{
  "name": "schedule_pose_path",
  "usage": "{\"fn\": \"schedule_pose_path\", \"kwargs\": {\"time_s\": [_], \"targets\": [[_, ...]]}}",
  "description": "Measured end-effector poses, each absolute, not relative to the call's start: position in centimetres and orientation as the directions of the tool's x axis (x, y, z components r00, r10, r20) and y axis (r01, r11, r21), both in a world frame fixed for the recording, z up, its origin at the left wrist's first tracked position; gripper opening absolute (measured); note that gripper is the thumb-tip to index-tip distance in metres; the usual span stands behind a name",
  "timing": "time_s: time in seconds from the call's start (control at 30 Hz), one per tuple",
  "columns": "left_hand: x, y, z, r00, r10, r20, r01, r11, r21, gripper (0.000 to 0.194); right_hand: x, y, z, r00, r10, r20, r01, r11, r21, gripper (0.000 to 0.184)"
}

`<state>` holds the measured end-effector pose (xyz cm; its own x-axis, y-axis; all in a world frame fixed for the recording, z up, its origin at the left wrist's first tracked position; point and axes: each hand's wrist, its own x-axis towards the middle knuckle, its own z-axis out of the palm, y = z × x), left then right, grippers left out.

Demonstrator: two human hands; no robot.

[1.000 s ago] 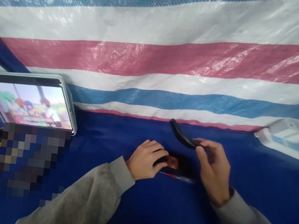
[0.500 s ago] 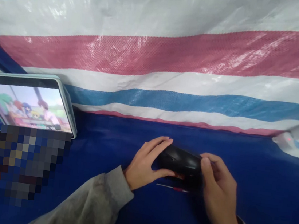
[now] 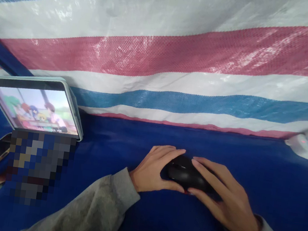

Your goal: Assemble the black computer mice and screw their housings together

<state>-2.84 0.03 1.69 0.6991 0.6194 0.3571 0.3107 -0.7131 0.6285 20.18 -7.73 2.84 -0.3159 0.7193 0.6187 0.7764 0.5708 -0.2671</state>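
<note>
Mouse, glossy black, lower centre-right of frame; left hand and right hand grasping opposite ends, grip curved round sides. Probably light, stiff, slippery; best held by flanks.

A glossy black mouse lies humped-side-up on the blue tabletop.

Makeshift nook: striped tarp, blue tabletop

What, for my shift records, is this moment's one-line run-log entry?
left hand: on black object, left end | right hand: on same object, right end | tablet: lit
</note>
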Motion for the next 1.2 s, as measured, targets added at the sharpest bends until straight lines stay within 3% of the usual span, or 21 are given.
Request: {"fn": "schedule_pose_path", "kwargs": {"time_s": [0.13, 0.5, 1.2], "targets": [[-2.7, 0.2, 1.9, 0.738, 0.63, 0.241, 0.331, -0.65, 0.684, 0.101, 20.6, -7.5, 3.1, -0.353, 0.71, 0.609, 0.757, 0.6, -0.261, 0.063], [-2.6, 0.0, 2.0, 0.736, 0.644, 0.207, 0.376, -0.644, 0.666, 0.092, 21.1, -7.2, 1.8, -0.404, 0.76, 0.51, 0.761, 0.588, -0.274, 0.049], [-2.6, -0.1, 1.9, 0.73, 0.637, 0.249, 0.356, -0.665, 0.657, 0.081, 21.2, -7.2, 1.9, -0.42, 0.787, 0.453, 0.772, 0.572, -0.277, 0.042]]}}
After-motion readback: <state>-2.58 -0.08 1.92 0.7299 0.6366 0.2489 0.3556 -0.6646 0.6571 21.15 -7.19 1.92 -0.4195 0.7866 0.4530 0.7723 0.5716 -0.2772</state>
